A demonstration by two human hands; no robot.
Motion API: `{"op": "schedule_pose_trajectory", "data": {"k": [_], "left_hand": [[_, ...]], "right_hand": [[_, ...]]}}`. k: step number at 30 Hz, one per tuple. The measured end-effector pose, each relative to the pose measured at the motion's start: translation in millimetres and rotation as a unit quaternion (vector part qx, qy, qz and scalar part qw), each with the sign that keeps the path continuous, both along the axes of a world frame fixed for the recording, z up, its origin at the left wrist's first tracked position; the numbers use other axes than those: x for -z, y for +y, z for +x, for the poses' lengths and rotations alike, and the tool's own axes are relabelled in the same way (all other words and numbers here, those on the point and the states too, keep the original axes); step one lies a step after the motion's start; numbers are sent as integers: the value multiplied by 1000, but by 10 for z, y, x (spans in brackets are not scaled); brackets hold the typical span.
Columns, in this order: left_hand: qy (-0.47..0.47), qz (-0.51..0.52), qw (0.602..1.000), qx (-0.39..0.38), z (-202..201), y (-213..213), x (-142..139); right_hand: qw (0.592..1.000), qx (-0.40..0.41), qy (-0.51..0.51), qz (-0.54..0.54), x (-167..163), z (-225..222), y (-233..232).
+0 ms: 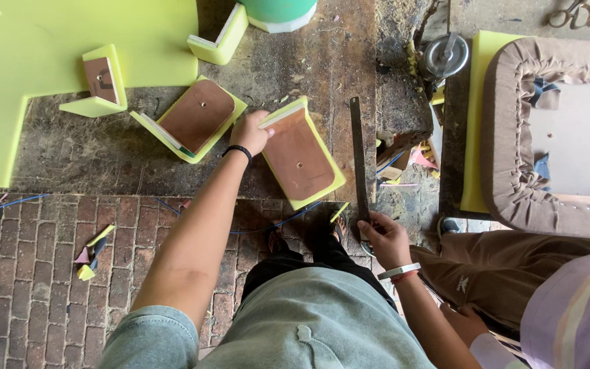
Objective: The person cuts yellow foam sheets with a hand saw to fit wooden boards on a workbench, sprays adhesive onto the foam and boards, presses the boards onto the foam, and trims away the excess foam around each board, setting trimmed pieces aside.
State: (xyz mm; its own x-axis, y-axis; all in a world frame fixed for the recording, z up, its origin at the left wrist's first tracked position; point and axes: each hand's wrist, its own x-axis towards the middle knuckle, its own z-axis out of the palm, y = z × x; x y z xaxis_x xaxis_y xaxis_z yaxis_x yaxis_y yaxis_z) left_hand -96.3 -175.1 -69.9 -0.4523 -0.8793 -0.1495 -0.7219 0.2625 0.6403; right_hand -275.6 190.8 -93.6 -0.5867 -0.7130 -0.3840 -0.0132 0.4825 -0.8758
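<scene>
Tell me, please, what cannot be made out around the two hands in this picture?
Head view:
- Left hand: fingertips hidden behind the brown board's yellow-green foam edge.
- Right hand: covers the long dark metal blade's handle end.
- Large yellow-green foam sheet: cut off by the frame's top and left edges.

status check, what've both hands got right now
Left hand grips foam-edged board at its top corner. Right hand holds long blade. Second board alongside.

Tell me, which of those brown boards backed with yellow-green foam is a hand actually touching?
The board piece right of centre: the left hand grips its top corner. The similar one beside it and the small one farther left lie untouched.
</scene>
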Motion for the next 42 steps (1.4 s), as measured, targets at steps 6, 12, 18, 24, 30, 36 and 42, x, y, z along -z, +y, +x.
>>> {"op": "schedule_pose_trajectory", "data": {"k": [6,12,18,24,30,36,42], "left_hand": [[-22,87,989,-121,-5,451,-84],[-32,-264,959,-93,22,1004,-33],[-88,-143,960,222,-605,1030,99],[-330,41,913,239,-1367,893,106],[-309,36,921,235,-1371,843,186],[-306,29,925,224,-1360,798,287],[-303,12,931,204,-1328,764,465]], "right_hand": [[1000,9,19,0,-119,-6,-79],[978,-45,200,-26,-154,-55,-135],[940,-104,325,-13,-110,-203,-430],[919,-154,364,9,39,-305,-726],[920,-161,356,-7,154,-386,-892],[924,-128,360,-12,218,-424,-1068],[919,-142,368,-17,315,-525,-1337]]}}
